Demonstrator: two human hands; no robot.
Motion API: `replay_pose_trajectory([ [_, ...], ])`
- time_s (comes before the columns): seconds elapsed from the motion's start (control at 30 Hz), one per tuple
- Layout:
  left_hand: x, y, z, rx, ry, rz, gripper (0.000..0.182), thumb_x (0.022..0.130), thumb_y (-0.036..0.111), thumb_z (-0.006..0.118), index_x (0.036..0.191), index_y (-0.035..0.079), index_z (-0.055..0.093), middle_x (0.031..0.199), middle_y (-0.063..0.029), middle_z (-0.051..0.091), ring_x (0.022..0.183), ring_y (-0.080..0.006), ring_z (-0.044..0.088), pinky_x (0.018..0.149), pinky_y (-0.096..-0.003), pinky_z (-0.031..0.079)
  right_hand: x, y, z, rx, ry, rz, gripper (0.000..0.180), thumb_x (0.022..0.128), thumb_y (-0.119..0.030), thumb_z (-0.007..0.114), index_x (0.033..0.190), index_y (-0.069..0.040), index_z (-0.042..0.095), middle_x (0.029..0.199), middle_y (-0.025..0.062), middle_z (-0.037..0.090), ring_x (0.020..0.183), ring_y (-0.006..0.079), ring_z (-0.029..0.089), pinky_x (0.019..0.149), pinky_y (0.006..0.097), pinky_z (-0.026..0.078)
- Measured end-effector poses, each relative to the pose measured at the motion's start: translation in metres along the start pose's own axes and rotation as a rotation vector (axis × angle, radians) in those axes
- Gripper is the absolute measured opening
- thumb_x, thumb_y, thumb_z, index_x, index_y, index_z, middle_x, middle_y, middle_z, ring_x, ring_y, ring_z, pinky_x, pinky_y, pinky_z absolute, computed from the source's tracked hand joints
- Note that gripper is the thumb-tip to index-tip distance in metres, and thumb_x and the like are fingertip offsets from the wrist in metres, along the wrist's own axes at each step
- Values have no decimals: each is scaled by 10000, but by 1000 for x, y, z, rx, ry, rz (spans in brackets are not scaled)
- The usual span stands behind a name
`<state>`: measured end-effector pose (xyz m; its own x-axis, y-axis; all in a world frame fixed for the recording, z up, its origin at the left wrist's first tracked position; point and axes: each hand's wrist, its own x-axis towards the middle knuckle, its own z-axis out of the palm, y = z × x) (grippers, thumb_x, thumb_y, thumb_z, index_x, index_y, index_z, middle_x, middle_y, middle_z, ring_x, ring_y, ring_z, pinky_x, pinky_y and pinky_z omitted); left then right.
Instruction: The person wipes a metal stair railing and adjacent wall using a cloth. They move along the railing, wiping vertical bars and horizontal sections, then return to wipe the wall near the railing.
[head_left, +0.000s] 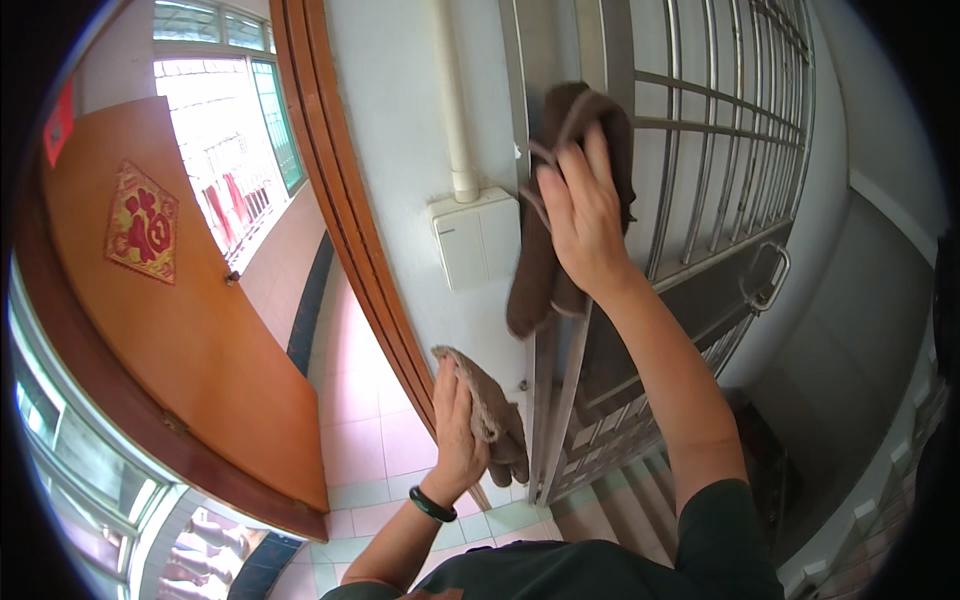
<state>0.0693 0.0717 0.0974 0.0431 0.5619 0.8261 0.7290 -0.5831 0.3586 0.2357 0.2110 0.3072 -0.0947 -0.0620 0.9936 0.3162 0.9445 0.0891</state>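
Observation:
My right hand (589, 214) is raised and grips a folded dark brown cloth (529, 289) with thin piping along its edges. The cloth lies over the edge of the metal door frame (619, 45), and part of it hangs below my fingers. Lower and to the left, my left hand (454, 431) holds a second brown cloth item (491, 401). It has a fuzzy beige edge and rounded, finger-like ends; I cannot tell if it is a glove. My left thumb is hidden. A dark bangle (433, 505) circles my left wrist.
A barred metal gate (709, 187) with a handle (776, 277) stands at right, stairs (637, 510) below it. A white switch box (476, 240) and pipe (456, 97) are on the wall. At left, a wooden door (217, 337) stands open beside its brown frame (352, 202). Tiles (349, 450) cover the floor.

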Motion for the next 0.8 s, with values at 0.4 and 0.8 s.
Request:
replay_pose_trajectory([
  [0.4,-69,-17,7,-202,-12,-390,600,861,-90,330,1457,-49,280,1540,-272,200,1435,-421,198,1171,-444,186,-44,14,53,1,53,266,368,999,-175,387,1217,104,487,1406,401,311,1284,537,339,1088,474,280],
  [0.8,-80,-13,12,-207,-27,-357,564,883,-50,370,1443,-54,307,1502,-279,264,1399,-437,262,1155,-435,215,-267,-24,60,3,-158,618,382,961,-133,473,1244,122,438,1377,435,308,1269,584,317,1083,519,287],
])
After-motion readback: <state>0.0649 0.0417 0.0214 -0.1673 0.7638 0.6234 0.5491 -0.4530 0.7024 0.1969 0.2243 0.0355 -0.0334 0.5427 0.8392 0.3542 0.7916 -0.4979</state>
